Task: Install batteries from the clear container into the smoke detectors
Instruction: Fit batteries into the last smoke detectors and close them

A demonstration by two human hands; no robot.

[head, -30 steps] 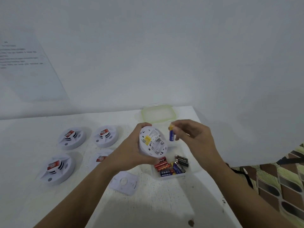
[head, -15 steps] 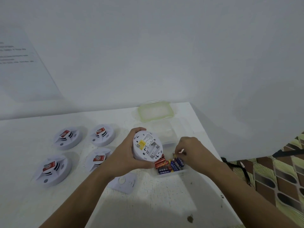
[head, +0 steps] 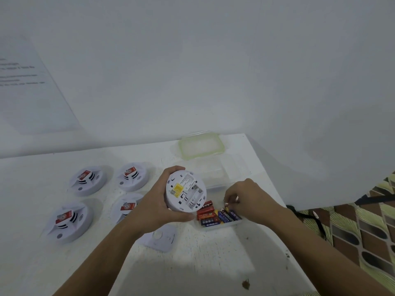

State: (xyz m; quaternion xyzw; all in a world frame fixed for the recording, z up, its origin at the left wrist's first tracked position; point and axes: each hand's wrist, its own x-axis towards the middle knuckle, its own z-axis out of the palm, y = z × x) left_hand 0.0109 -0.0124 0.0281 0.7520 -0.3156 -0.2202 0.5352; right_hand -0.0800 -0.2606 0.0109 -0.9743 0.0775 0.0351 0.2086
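My left hand (head: 154, 208) grips a white smoke detector (head: 185, 193) tilted up, its open back with a yellow sticker and an empty battery bay facing me. Just to its right stands the clear container (head: 220, 171), with several red, blue and black batteries (head: 215, 216) lying at its near end. My right hand (head: 254, 201) reaches into that end, and its curled fingertips pinch the tip of one battery (head: 226, 205) among the others.
Several more smoke detectors lie face up on the white table's left, the nearest to my arm (head: 126, 207) partly hidden. A detached back cover (head: 161, 239) lies under my left wrist. The green-rimmed lid (head: 201, 145) sits behind the container. The table's right edge (head: 277, 189) is close.
My right hand, which held a blue battery up beside the detector, dropped into the container and now pinches a battery there. The detector in my left hand stayed about where it was.
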